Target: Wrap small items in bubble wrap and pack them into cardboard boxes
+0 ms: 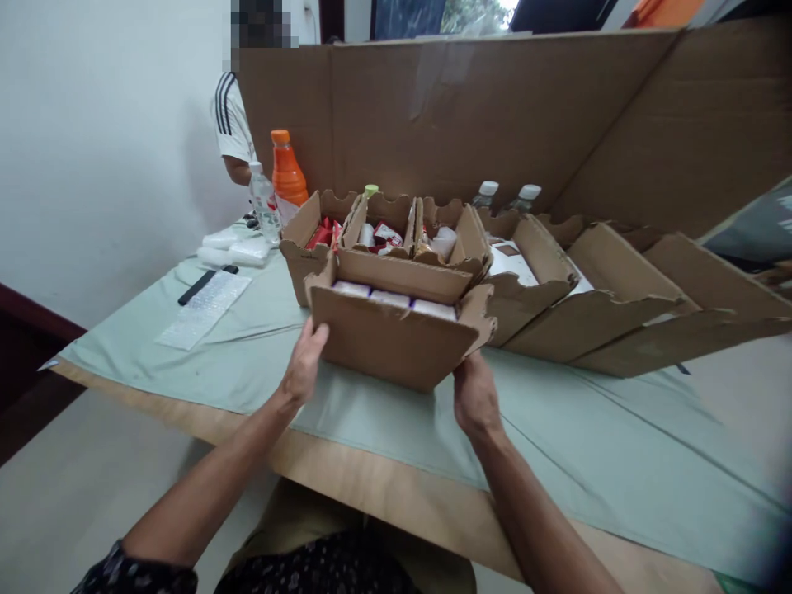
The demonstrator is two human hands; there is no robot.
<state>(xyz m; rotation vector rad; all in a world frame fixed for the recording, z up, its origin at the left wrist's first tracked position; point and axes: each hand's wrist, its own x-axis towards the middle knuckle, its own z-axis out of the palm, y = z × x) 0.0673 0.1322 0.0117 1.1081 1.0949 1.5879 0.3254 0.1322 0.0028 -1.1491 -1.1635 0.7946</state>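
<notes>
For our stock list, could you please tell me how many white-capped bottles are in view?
3: a clear bottle beside the orange bottle, and a second bottle and third bottle behind the cardboard boxes, partly hidden; others may be hidden.

Window (476, 15): bright, overexposed, behind cardboard panel (495, 115).
Wall (111, 124): soft shadow left of cardboard panel.
Tablecloth (587, 429): blurred, darkened corner below cardboard panel's right end.

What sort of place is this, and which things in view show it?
Probably a workroom or stock-handling area: a row of open cardboard bins holding assorted items, another cardboard bin between the left hand and right hand, and the cloth-covered table beneath them.
</notes>
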